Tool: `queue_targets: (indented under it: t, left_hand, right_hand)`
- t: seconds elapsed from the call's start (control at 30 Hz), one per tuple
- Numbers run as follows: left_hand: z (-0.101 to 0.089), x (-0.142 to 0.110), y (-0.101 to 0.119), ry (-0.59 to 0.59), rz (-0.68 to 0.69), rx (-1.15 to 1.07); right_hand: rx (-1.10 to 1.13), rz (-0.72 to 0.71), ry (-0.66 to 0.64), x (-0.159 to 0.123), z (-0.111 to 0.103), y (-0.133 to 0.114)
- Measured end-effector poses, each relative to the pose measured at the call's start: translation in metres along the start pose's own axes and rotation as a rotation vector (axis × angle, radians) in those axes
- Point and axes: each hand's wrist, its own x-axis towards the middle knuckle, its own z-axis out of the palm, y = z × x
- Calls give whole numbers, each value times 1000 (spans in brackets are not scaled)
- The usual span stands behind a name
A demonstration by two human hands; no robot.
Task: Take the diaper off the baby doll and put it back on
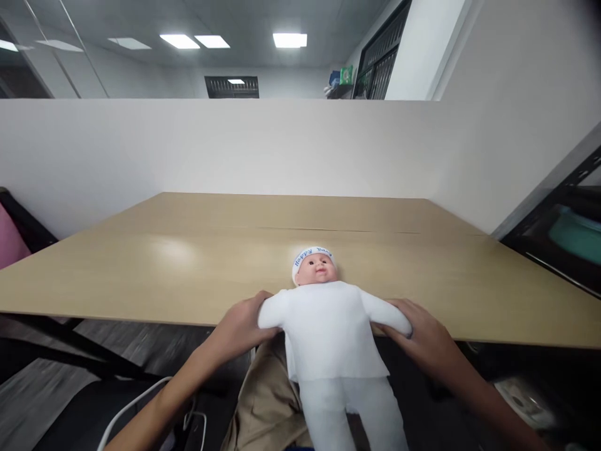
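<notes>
A baby doll (335, 332) in a white top and white trousers lies face up, its head on the near edge of the table and its legs over my lap. Round its head runs a white headband (310, 252) with blue lettering. My left hand (244, 322) is closed round the doll's arm at the left of the view. On the other side, my right hand (417, 329) grips the opposite arm, with the fingers partly hidden beneath it.
The wooden table (211, 250) reaches back to a low white partition (282, 144). A white cable (131, 404) hangs by my left forearm. At the right stands a dark-framed unit with a teal thing (577, 232) inside. Something pink (10, 235) shows at the far left.
</notes>
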Motion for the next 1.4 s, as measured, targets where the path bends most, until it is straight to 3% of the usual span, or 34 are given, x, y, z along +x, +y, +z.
queue_targets:
  t: [0.13,0.23,0.5,0.8,1.03,1.2,1.4]
  left_hand:
    - [-9,16,-19,70,-11,126]
    - [-11,41,-34,120,33,223]
    - [-19,142,-75,228,168,437]
    - [-37,241,-116,360,133,321]
    - [-51,292,-146,485,164,280]
    - [-59,324,-169,502,171,326]
    - [-63,342,-182,487,157,334]
  right_hand:
    - [-23,-2,3,13,18,17]
    - [-104,-40,54,37,30,28]
    - [-218,-135,68,145,48,49]
    - [-199,-149,77,248,65,73]
    - [-248,-83,129,310,76,92]
    - [-249,-133,210,352,83,112]
    - [-274,-140,216,375,87,138]
